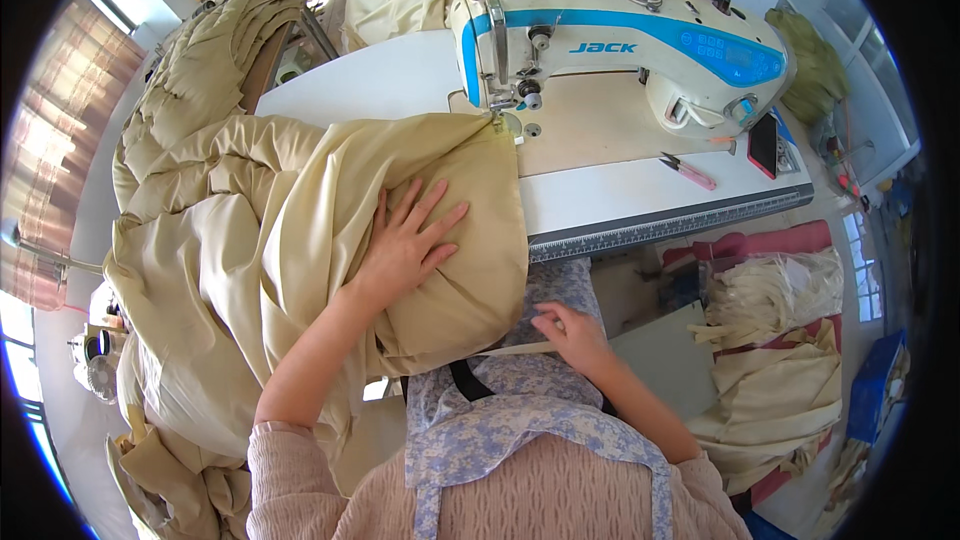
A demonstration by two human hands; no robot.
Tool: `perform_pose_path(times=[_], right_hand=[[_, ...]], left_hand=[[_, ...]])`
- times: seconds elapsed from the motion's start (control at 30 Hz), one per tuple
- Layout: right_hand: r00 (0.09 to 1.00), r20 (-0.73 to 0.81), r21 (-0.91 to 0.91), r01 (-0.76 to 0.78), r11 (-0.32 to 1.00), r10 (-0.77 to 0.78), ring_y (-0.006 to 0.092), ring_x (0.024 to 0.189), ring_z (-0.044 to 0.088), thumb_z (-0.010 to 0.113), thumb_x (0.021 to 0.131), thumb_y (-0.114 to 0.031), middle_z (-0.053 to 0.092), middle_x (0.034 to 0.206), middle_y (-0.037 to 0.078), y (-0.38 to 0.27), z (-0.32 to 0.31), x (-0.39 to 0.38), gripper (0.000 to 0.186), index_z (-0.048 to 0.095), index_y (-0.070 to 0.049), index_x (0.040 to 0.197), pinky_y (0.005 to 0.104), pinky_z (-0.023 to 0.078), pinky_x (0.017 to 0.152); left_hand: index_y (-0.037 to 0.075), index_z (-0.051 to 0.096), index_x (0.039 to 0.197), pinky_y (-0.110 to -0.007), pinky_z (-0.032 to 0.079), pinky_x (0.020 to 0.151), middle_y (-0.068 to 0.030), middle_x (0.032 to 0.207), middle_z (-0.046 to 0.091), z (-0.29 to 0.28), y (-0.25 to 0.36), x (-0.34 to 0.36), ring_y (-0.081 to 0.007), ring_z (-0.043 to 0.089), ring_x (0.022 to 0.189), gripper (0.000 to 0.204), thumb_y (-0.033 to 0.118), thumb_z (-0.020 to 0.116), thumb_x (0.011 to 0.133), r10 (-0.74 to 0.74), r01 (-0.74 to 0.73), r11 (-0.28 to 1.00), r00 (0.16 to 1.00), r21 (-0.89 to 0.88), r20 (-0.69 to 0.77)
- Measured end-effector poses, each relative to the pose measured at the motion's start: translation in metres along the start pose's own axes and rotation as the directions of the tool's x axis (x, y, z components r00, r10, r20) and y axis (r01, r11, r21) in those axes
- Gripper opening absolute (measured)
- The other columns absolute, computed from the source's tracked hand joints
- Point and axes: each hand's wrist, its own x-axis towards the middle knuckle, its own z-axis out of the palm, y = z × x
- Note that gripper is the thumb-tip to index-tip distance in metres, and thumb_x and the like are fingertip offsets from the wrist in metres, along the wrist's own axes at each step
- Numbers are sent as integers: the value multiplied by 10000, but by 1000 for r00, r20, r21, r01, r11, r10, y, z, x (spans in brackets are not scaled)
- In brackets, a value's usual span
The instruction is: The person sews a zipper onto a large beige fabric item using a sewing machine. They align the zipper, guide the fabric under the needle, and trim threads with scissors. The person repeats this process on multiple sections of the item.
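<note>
left hand is spread flat on the beige fabric, which fills a lot of the left and middle of the frame, top corner up by the presser foot of the white and blue sewing machine. right hand is loosely curled, lower center, can't tell if it's pinching anything. pink snips lie on the white table, right of center.

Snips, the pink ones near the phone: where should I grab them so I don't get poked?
Probably by the pink handle, coming from the near right side and closing your grip across its long sides. The snips lie flat on the table with the dark blades pointing left and away, so that end looks safest.
</note>
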Motion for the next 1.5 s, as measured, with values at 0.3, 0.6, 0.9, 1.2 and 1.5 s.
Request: perform_pose_path(times=[0.3, 0.6, 0.9, 1.2, 1.5], right_hand=[[967, 167, 683, 26, 730, -190, 76, 711, 384, 225, 1121, -525, 472, 807, -18, -107, -67, 29, 659, 306, -78, 1598, 246, 312, 635], [967, 164, 638, 49, 769, -197, 121, 899, 517, 283, 1112, -557, 516, 993, 5, -118, -50, 36, 721, 221, -68, 1639, 260, 437, 881], [992, 42, 467, 84, 880, -117, 143, 1008, 661, 701, 981, -145, 693, 1075, 78, -106, -34, 27, 330, 591, -27, 1269, 315, 533, 849], [939, -138, 177, 336, 925, -315, 277, 791, 691, 748, 913, -111, 687, 963, 145, -104, -17, 30, 244, 608, -16, 1089, 376, 536, 691], [923, -122, 260, 385, 885, -366, 225, 663, 559, 737, 926, -107, 626, 838, 106, -81, -8, 27, 172, 639, -24, 1040, 332, 473, 624]], left_hand=[[16, 701, 1137, -327, 529, 832, -99, 1004, 698, -40, 105, 1, -210, 665, 909, 238, 202, 701, 989, -297, 286, 282, 934, -916, 200], [27, 656, 1186, -295, 540, 799, -71, 1017, 648, -34, 110, -5, -162, 673, 861, 259, 93, 732, 948, -194, 143, 562, 980, -815, 38], [1, 648, 1193, -268, 525, 803, -36, 958, 676, -31, 90, -7, -89, 618, 837, 227, 133, 661, 1009, -357, 331, 94, 892, -939, 279], [12, 652, 1115, -277, 529, 734, -35, 938, 661, -48, 84, 0, -101, 610, 784, 181, 144, 675, 993, -318, 490, 184, 850, -852, 420], [5, 613, 1092, -259, 489, 743, -26, 963, 632, -50, 70, -2, -87, 591, 884, 165, 160, 618, 1036, -400, 393, 162, 865, -905, 304]])
